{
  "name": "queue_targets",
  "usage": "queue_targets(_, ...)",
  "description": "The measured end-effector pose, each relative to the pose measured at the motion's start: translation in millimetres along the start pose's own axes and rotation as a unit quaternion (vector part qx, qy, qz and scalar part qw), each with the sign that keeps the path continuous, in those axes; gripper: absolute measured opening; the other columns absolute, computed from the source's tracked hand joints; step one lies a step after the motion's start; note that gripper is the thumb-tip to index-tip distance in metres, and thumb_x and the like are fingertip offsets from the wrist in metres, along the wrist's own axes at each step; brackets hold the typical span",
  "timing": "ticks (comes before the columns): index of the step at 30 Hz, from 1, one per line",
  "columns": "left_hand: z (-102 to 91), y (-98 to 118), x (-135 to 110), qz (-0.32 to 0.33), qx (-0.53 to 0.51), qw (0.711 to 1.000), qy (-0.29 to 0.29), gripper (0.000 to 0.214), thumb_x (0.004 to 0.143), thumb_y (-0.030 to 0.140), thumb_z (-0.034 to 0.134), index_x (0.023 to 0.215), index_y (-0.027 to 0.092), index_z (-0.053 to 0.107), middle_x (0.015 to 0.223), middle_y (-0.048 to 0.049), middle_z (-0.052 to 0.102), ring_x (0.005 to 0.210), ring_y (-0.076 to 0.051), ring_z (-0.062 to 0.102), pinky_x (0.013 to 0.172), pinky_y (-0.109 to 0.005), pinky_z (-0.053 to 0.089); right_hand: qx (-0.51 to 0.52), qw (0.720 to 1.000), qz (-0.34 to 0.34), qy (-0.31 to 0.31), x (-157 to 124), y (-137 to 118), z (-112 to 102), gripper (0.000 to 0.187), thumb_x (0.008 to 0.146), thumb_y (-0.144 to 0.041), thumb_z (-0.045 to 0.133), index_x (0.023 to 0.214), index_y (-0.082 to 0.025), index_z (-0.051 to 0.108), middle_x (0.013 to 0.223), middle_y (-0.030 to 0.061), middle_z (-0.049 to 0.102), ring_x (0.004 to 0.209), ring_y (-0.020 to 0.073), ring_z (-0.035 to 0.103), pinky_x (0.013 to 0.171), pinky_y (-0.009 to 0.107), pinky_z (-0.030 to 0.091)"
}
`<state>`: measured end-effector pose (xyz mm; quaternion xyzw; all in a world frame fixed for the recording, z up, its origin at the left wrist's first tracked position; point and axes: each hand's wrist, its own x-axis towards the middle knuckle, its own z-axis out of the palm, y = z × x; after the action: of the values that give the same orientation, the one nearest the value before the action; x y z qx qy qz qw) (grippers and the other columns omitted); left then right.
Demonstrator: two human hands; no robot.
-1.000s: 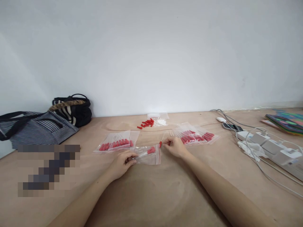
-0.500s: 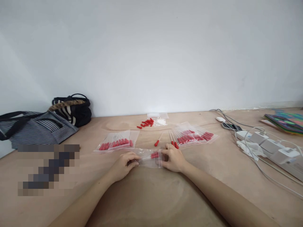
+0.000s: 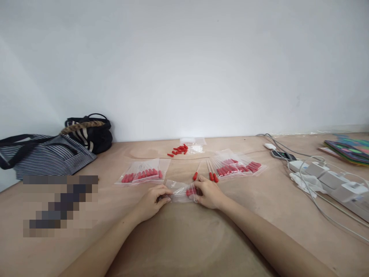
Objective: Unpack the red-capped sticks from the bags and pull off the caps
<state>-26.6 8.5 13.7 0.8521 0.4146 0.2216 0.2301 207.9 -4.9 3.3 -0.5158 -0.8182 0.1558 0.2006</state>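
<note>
Both hands grip one small clear zip bag point(image 3: 180, 191) lying on the wooden table point(image 3: 187, 238). My left hand point(image 3: 152, 200) pinches its left end and my right hand point(image 3: 209, 192) presses its right end, where a few red-capped pieces show inside. Just beyond my right hand lie loose clear droppers with red bulbs point(image 3: 211, 175). A filled bag of red-bulbed droppers point(image 3: 142, 175) rests to the left, and several filled bags point(image 3: 238, 165) are stacked to the right.
A heap of loose red caps point(image 3: 178, 150) and empty clear bags point(image 3: 192, 143) lie near the wall. Two striped bags point(image 3: 46, 154) sit at far left. A power strip with chargers and cables point(image 3: 328, 179), a phone point(image 3: 282, 155) and colourful books point(image 3: 347, 148) occupy the right.
My right hand left the loose droppers and came onto the bag's right end. Both hands drew together, and the bag now looks shorter and bunched.
</note>
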Motion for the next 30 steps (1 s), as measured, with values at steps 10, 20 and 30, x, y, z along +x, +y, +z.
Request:
queue_targets(10,-1.8,-2,0,-0.013,-0.021,1.000,-0.008,0.019,0.073,0.023,0.054,0.087,0.019,0.066,0.087,-0.0041,0.064,0.082,-0.018,0.057,0.076,-0.029,0.043,0.128,0.987,-0.100,0.001,-7,5,-4,0.021,0.067,-0.016,0.056,0.088,-0.017,0.062,0.074,0.0003,0.061,0.063,0.0108,0.052,0.058,0.021,0.037)
queue_targets(20,-0.6,-7,-1,-0.037,-0.003,0.999,0.012,0.021,0.071,0.024,0.056,0.089,0.021,0.066,0.098,-0.0046,0.060,0.084,-0.018,0.056,0.069,-0.027,0.045,0.441,0.893,0.078,0.052,-15,68,-43,0.022,0.056,-0.025,0.069,0.075,-0.014,0.067,0.062,0.0003,0.065,0.050,0.0094,0.055,0.051,0.022,0.045)
queue_targets(30,-5.1,-9,0,-0.047,-0.025,0.998,0.027,0.026,0.066,0.027,0.060,0.091,0.022,0.065,0.103,-0.0048,0.060,0.092,-0.020,0.056,0.074,-0.030,0.046,0.261,0.886,0.186,0.334,-3,73,-30,0.028,0.066,-0.033,0.058,0.085,-0.013,0.065,0.073,0.0056,0.067,0.064,0.0171,0.061,0.062,0.030,0.048)
